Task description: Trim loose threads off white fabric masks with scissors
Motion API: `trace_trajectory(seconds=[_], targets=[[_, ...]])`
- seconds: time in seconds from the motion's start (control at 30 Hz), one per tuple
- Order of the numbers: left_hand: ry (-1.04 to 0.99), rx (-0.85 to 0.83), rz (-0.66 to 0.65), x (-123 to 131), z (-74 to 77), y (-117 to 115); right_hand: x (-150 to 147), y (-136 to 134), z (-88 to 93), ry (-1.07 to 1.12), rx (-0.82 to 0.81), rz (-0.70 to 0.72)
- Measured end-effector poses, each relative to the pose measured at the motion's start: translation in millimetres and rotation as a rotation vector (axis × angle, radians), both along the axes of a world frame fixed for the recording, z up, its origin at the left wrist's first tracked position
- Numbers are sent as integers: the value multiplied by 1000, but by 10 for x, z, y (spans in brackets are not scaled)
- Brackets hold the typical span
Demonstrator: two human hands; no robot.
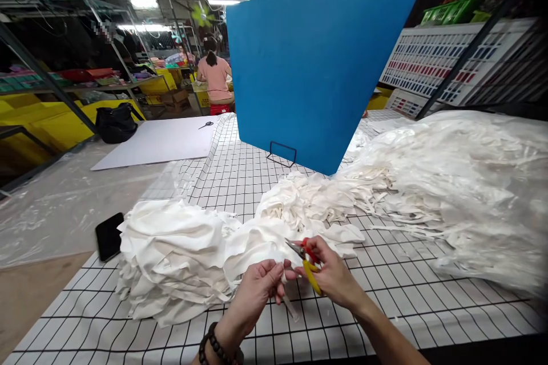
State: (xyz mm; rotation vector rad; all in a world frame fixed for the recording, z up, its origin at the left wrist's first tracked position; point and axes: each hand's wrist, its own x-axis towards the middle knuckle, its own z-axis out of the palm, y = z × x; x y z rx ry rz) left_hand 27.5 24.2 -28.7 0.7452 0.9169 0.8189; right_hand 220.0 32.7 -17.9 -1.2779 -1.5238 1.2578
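My right hand (331, 274) is closed around small scissors (311, 274) with one red and one yellow handle. Their metal blades point up and to the left, above my left fingertips. My left hand (261, 285), with dark beads at the wrist, pinches a narrow white fabric strip (291, 305) whose end hangs down toward the table. Just beyond both hands lies a loose white cloth piece (261, 242). Left of it is a thick stack of white cloth pieces (166, 256), and farther back a crumpled heap of white cloth (299, 197).
A large blue board (308, 68) stands on a black wire stand (282, 154). Clear plastic covers a big white fabric pile (479, 182) at right. A black phone (109, 236) lies left; black scissors (206, 125) rest on a white sheet (171, 140). A person (215, 77) sits behind.
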Motion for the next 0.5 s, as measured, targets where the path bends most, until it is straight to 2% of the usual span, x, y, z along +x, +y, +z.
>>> trace_trajectory(seconds=[0.07,0.13,0.23,0.33,0.43,0.5], targets=[[20,13,-15,-21,-18,-23,-171,146,-75,59,-9,30],[54,47,15,-41,-25,-39,-287,256,-142,107,-1,-8],[205,208,170,-62,-12,-59,-353,324,-198,187,22,-75],[308,351,290,-51,-4,-67,-325,288,-209,164,-30,-13],[197,333,218,-2,-24,-47,-198,213,-181,139,-105,39],[99,320,175,32,-43,-22,-52,168,-124,103,-106,-7]])
